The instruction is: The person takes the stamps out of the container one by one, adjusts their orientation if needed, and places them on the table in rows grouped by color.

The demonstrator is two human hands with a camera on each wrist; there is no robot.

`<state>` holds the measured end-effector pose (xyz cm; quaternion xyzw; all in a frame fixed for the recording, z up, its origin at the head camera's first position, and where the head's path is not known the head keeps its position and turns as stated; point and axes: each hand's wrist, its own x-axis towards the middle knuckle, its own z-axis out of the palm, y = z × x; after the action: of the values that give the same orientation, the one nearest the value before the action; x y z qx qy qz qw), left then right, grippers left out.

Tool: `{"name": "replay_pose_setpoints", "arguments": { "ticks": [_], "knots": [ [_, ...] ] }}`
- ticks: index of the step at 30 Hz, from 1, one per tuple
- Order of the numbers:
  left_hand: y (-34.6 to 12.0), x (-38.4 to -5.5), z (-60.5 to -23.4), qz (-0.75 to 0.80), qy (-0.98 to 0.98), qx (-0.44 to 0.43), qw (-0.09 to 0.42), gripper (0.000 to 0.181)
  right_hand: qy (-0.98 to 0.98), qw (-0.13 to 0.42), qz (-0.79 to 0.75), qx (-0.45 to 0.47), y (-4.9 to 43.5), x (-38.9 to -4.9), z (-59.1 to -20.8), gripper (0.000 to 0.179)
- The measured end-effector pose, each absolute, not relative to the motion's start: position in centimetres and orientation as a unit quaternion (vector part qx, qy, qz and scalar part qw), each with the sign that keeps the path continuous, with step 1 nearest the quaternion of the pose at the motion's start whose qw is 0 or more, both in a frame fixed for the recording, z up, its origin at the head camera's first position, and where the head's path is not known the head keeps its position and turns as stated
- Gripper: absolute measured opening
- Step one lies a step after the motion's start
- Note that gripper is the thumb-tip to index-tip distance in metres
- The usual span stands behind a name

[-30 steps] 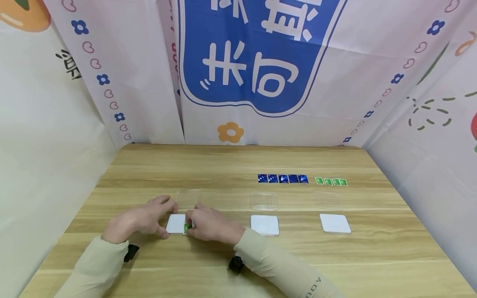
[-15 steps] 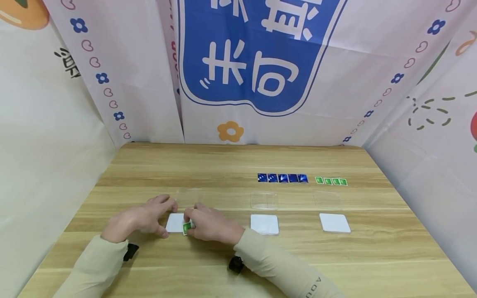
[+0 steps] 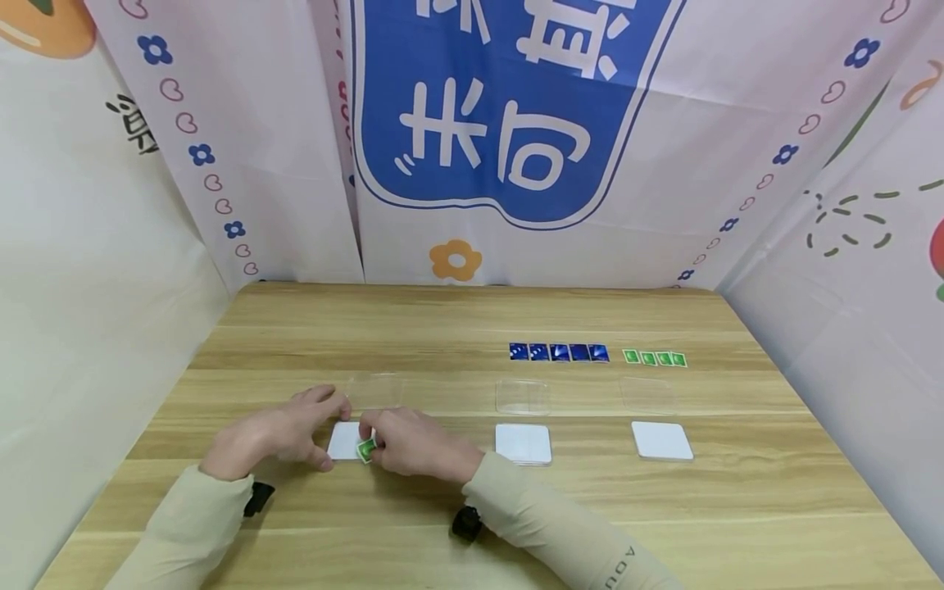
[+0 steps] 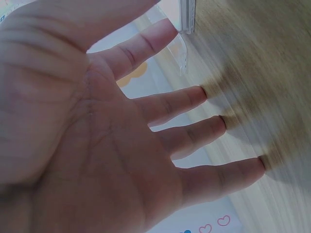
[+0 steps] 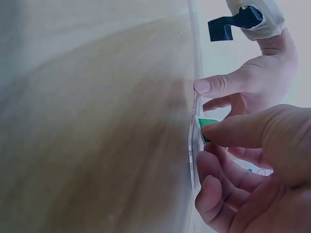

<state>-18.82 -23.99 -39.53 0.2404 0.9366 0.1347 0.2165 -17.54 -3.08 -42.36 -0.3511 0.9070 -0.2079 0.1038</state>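
A small green card (image 3: pixel 366 450) with a pale border is pinched between thumb and fingers of my right hand (image 3: pixel 415 442). It overlaps the near right part of a white rounded-square pad (image 3: pixel 342 441) on the left of the table. Behind the thumb in the right wrist view, part of the green card (image 5: pixel 208 125) shows. My left hand (image 3: pixel 291 430) rests at the pad's left side, thumb by the near corner and index finger by the far one. Straight, spread fingers (image 4: pixel 192 136) reach down to the wood in the left wrist view. The right hand hides the pad's right end.
Two more white pads, one in the middle (image 3: pixel 523 443) and one at right (image 3: pixel 662 440), lie in the same row. Clear plastic lids (image 3: pixel 523 397) lie behind the pads. Farther back are rows of blue cards (image 3: pixel 560 352) and green cards (image 3: pixel 649 359). Printed cloth surrounds the table.
The green card has turned in my right fingers and shifted slightly left, showing more of its face. My right fingertips moved a little left with it. The left hand has kept its place.
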Motion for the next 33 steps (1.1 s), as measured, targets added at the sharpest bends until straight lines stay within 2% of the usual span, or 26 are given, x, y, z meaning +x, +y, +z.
{"name": "replay_pose_setpoints", "arguments": {
  "ticks": [33],
  "knots": [
    [-23.9,-18.8,-39.4,0.139,0.937,0.241,0.211,0.054,0.888,0.075,-0.319,-0.322,0.7,-19.0,-40.3,0.014]
  ]
}}
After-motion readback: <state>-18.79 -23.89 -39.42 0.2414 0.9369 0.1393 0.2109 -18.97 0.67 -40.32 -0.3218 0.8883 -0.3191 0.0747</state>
